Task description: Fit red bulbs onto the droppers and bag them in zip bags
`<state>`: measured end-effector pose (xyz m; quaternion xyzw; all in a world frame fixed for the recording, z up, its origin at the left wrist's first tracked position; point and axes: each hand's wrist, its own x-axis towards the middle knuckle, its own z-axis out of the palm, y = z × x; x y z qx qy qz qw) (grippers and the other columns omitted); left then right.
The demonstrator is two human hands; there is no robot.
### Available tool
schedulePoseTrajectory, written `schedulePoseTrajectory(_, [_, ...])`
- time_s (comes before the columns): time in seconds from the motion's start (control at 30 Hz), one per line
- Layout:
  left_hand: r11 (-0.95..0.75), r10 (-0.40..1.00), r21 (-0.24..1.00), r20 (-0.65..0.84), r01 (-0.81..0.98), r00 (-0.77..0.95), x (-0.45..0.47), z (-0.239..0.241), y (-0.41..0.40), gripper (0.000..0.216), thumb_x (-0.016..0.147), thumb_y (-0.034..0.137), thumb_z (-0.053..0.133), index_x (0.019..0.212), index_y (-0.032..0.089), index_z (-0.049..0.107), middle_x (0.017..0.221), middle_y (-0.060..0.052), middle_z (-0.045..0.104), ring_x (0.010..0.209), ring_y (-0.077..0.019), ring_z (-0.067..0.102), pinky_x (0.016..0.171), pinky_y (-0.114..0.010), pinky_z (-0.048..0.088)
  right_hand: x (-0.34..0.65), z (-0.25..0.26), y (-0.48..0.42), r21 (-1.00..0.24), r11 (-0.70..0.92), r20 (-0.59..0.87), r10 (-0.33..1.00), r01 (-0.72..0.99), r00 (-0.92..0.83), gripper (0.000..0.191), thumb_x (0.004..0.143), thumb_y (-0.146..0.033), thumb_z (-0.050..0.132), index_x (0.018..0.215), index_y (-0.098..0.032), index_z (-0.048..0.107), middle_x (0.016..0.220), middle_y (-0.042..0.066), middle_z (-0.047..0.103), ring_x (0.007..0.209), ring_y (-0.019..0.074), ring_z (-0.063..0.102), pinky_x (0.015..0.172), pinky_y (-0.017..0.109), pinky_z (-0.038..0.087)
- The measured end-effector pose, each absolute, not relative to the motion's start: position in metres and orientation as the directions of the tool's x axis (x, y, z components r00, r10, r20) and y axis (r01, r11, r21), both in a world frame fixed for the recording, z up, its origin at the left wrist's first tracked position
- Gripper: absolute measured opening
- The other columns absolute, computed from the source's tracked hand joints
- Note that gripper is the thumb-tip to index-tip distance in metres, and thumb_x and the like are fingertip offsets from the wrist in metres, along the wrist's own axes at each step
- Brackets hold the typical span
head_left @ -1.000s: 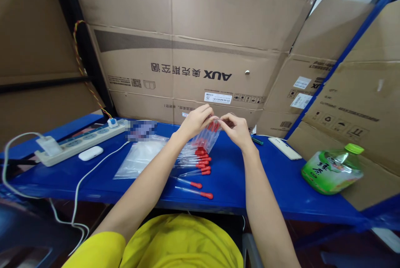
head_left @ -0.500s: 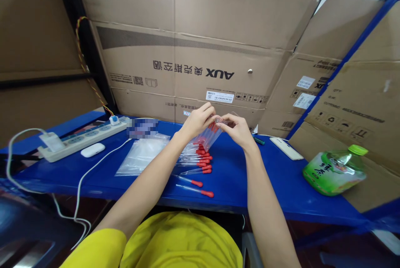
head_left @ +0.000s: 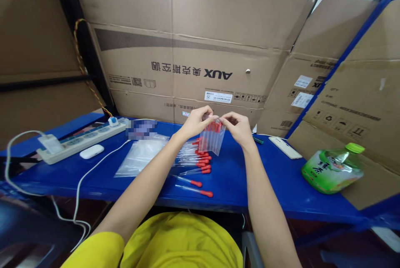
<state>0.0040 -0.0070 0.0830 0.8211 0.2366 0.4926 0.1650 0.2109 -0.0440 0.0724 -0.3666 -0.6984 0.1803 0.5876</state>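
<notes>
Between my two hands hangs a clear plastic bag (head_left: 213, 141) with several red-bulbed droppers inside, their bulbs up near the bag's top edge. My left hand (head_left: 200, 120) pinches that edge on the left. On the right, the fingers of my right hand (head_left: 236, 125) pinch the same edge. Under and in front of the bag, a row of loose glass-like droppers (head_left: 203, 162) with red bulbs lies on the blue table (head_left: 231, 184). Nearest me, a single dropper (head_left: 206, 193) lies apart. Left of them is a stack of flat clear bags (head_left: 137, 160), partly behind my left forearm.
A white power strip (head_left: 84, 141) with plugs and cables stands at the left, beside a white earbud case (head_left: 91, 151). Toward the right are a pale phone (head_left: 285, 147) and a green drink bottle (head_left: 333, 170). Cardboard panels (head_left: 193, 51) wall the table's back.
The bag has swung from a slant to hanging nearly upright, facing me, still between both hands. My hands have shifted only slightly. The loose droppers have stayed in place.
</notes>
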Motion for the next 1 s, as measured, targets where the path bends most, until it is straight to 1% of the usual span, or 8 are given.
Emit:
schedulePoseTrajectory(0.1, [-0.793, 0.594, 0.590, 0.695, 0.151, 0.405, 0.005, 0.081, -0.007, 0.034, 0.098, 0.051, 0.067, 0.089, 0.019, 0.060, 0.073, 0.001, 0.065, 0.062, -0.0128, 0.056, 0.061, -0.026, 0.043, 0.208, 0.071, -0.043, -0.718, 0.660, 0.672, 0.740, 0.223, -0.027, 0.038, 0.081, -0.052, 0.085, 0.097, -0.021, 0.071, 0.080, 0.003, 0.076, 0.070, 0.0193, 0.072, 0.067, 0.032, 0.058])
schedulePoseTrajectory(0.2, [-0.760, 0.608, 0.648, 0.686, 0.046, 0.400, 0.007, 0.079, -0.004, 0.032, 0.094, 0.048, 0.073, 0.095, 0.018, 0.061, 0.080, -0.001, 0.070, 0.069, -0.0138, 0.063, 0.066, -0.027, 0.049, 0.207, 0.070, -0.043, -0.745, 0.646, 0.653, 0.757, 0.165, -0.021, 0.047, 0.079, -0.051, 0.087, 0.109, -0.023, 0.064, 0.082, 0.001, 0.077, 0.071, 0.0188, 0.073, 0.067, 0.031, 0.059])
schedulePoseTrajectory(0.37, [-0.714, 0.638, 0.700, 0.638, 0.022, 0.430, 0.003, 0.079, -0.001, 0.028, 0.089, 0.040, 0.079, 0.102, 0.016, 0.072, 0.092, -0.006, 0.076, 0.082, -0.0169, 0.070, 0.075, -0.030, 0.054, 0.206, 0.070, -0.044, -0.759, 0.637, 0.642, 0.767, 0.140, -0.012, 0.048, 0.078, -0.050, 0.087, 0.110, -0.024, 0.061, 0.084, 0.001, 0.077, 0.070, 0.0179, 0.072, 0.066, 0.030, 0.058])
schedulePoseTrajectory(0.47, [-0.668, 0.681, 0.740, 0.564, 0.080, 0.467, -0.001, 0.080, -0.001, 0.028, 0.091, 0.043, 0.076, 0.095, 0.014, 0.077, 0.085, -0.006, 0.076, 0.074, -0.0163, 0.067, 0.071, -0.029, 0.052, 0.205, 0.071, -0.044, -0.767, 0.631, 0.635, 0.773, 0.120, -0.006, 0.049, 0.076, -0.048, 0.089, 0.110, -0.023, 0.064, 0.085, 0.002, 0.078, 0.074, 0.0187, 0.073, 0.069, 0.031, 0.059])
schedulePoseTrajectory(0.57, [-0.626, 0.689, 0.778, 0.517, 0.058, 0.507, -0.004, 0.081, -0.002, 0.033, 0.091, 0.046, 0.076, 0.089, 0.013, 0.078, 0.077, -0.005, 0.074, 0.067, -0.0145, 0.063, 0.065, -0.028, 0.049, 0.205, 0.072, -0.046, -0.783, 0.613, 0.616, 0.788, 0.104, -0.008, 0.051, 0.074, -0.046, 0.091, 0.111, -0.023, 0.066, 0.084, 0.001, 0.078, 0.074, 0.0188, 0.073, 0.070, 0.031, 0.059])
schedulePoseTrajectory(0.67, [-0.616, 0.687, 0.786, 0.510, 0.044, 0.517, -0.005, 0.082, -0.004, 0.035, 0.090, 0.048, 0.076, 0.090, 0.013, 0.078, 0.075, -0.004, 0.073, 0.065, -0.0134, 0.060, 0.062, -0.026, 0.046, 0.205, 0.073, -0.048, -0.805, 0.587, 0.586, 0.809, 0.087, -0.044, 0.052, 0.075, -0.046, 0.091, 0.115, -0.022, 0.067, 0.081, 0.001, 0.077, 0.073, 0.0181, 0.072, 0.071, 0.031, 0.058])
schedulePoseTrajectory(0.8, [-0.652, 0.671, 0.749, 0.500, 0.116, 0.547, -0.004, 0.082, -0.005, 0.036, 0.093, 0.047, 0.072, 0.092, 0.012, 0.079, 0.077, -0.005, 0.074, 0.068, -0.0145, 0.061, 0.064, -0.025, 0.046, 0.207, 0.075, -0.051, -0.828, 0.552, 0.544, 0.834, 0.100, -0.093, 0.055, 0.075, -0.047, 0.091, 0.118, -0.022, 0.067, 0.080, 0.000, 0.077, 0.072, 0.0177, 0.070, 0.071, 0.031, 0.056])
schedulePoseTrajectory(1.0, [-0.692, 0.640, 0.706, 0.504, 0.150, 0.579, -0.001, 0.083, -0.006, 0.035, 0.095, 0.046, 0.068, 0.090, 0.013, 0.079, 0.079, -0.006, 0.074, 0.071, -0.0151, 0.062, 0.065, -0.025, 0.046, 0.208, 0.074, -0.051, -0.819, 0.566, 0.557, 0.824, 0.098, -0.101, 0.054, 0.074, -0.049, 0.092, 0.114, -0.022, 0.067, 0.078, 0.000, 0.076, 0.071, 0.0168, 0.068, 0.069, 0.029, 0.053])
